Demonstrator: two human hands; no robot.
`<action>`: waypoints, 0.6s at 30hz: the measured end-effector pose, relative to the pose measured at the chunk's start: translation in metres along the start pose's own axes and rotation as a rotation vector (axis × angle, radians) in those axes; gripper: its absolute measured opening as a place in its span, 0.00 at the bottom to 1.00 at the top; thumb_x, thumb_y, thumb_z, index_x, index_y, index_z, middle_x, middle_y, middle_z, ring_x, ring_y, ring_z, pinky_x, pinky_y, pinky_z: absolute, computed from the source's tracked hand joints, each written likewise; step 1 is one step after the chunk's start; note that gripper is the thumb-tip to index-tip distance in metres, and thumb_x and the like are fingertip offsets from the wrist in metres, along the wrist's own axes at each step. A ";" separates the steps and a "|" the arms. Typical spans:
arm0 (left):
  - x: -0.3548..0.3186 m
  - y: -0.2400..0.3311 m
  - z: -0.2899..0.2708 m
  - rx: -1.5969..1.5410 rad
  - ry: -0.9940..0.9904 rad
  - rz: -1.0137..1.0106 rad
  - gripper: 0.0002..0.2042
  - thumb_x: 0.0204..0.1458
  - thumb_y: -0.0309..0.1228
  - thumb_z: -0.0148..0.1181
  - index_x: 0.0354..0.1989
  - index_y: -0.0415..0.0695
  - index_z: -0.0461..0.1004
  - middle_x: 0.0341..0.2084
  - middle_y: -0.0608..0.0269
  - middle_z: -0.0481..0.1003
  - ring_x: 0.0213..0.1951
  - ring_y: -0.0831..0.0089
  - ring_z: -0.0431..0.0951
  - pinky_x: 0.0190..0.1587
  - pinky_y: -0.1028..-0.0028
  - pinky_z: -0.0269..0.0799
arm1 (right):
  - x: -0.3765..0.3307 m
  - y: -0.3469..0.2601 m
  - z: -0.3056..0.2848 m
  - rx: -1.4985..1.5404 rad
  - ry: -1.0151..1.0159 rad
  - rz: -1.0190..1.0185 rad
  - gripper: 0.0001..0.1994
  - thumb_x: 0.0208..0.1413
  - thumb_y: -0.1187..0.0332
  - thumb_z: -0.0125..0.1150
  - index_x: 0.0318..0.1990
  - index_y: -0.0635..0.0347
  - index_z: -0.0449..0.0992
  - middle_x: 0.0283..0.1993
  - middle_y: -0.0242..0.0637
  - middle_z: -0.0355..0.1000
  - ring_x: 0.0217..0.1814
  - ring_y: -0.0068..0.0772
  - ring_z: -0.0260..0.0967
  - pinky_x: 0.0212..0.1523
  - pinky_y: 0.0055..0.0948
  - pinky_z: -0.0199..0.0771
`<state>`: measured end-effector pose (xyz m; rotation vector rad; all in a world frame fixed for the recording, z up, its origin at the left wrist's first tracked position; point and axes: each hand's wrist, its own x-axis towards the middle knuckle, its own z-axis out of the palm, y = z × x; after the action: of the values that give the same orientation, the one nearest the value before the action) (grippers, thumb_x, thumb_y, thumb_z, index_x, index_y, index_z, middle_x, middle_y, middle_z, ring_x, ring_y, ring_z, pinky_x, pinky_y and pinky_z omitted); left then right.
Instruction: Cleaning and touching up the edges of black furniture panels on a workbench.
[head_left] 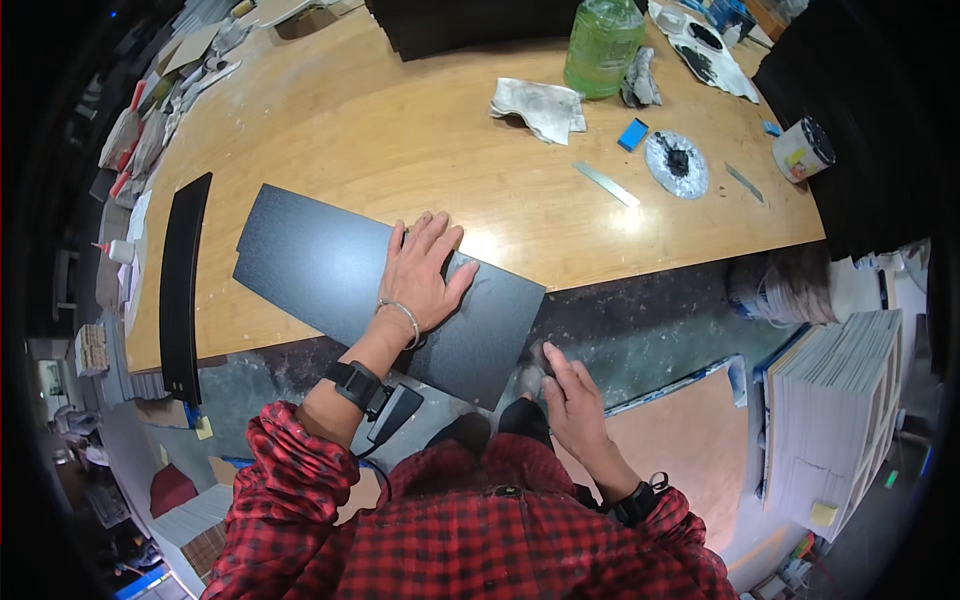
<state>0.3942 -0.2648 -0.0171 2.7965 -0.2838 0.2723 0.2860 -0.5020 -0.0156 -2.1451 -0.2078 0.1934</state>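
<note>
A dark grey flat panel (330, 255) lies at a slant on the wooden table, its near right end jutting past the table's front edge. My left hand (420, 275) presses flat on top of it, fingers spread and thumb out to the right. Just off the panel's right end, beyond the table edge, hovers my right hand (578, 405). Its fingers are loosely stretched, apart from the panel, and nothing shows in them. To the left, a long narrow black strip (183, 280) lies along the table's side and overhangs the front edge.
Further back stand a bottle of green liquid (603, 50) and a crumpled rag (540, 108). Right of these are a blue block (633, 134), a metal scraper blade (606, 184), a disc smeared with black paste (677, 163) and a tin (803, 150). Stacked boards (835, 400) rise at right.
</note>
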 end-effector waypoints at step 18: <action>-0.001 -0.001 -0.002 0.039 -0.038 -0.024 0.22 0.49 0.44 0.53 0.50 0.44 0.68 0.55 0.55 0.62 0.59 0.60 0.57 0.63 0.60 0.43 | 0.010 0.001 0.015 -0.030 0.008 -0.044 0.23 0.52 0.74 0.53 0.57 0.51 0.62 0.34 0.42 0.64 0.33 0.45 0.66 0.33 0.37 0.68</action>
<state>0.3929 -0.2633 -0.0159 2.8446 -0.2564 0.2211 0.2921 -0.4878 -0.0252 -2.1688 -0.2548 0.1572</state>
